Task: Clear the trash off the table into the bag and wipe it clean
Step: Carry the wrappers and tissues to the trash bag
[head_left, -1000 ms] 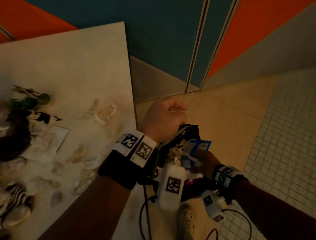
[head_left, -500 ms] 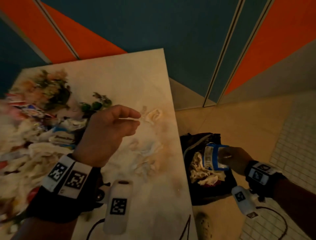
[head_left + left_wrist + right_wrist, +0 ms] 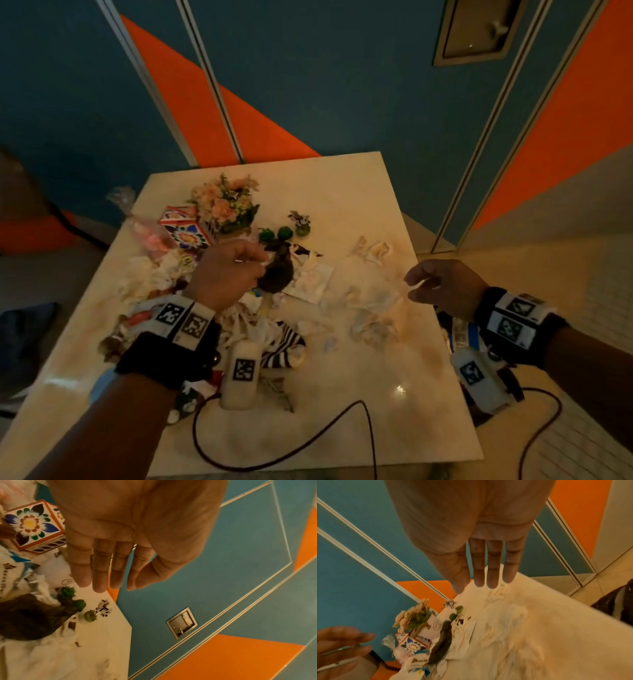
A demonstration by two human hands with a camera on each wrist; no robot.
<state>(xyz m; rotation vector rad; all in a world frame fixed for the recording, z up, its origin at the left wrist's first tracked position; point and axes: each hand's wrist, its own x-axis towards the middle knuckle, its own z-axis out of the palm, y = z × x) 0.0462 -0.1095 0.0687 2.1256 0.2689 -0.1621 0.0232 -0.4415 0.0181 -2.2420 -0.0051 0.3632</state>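
Hovering over the messy table (image 3: pixel 359 421), both hands were empty.

Nearest lay a dark cable (image 3: pixel 274 460) on the bare table top. The left hand (image 3: pixel 226 274) hung above the pile of crumpled tissues (image 3: pixel 154 274) with its fingers (image 3: pixel 101 574) straight and loose, holding nothing. The right hand (image 3: pixel 445 286) floated by the table's right edge, fingers (image 3: pixel 494 568) straight too, above more crumpled tissues (image 3: pixel 373 308). The black trash bag (image 3: pixel 618 601) sat on the floor just beside that edge. Farther back stood a painted flower box (image 3: pixel 185 228), a bunch of pink flowers (image 3: pixel 226 202), little green plants (image 3: pixel 275 234) and a tiny zebra toy (image 3: pixel 102 609).
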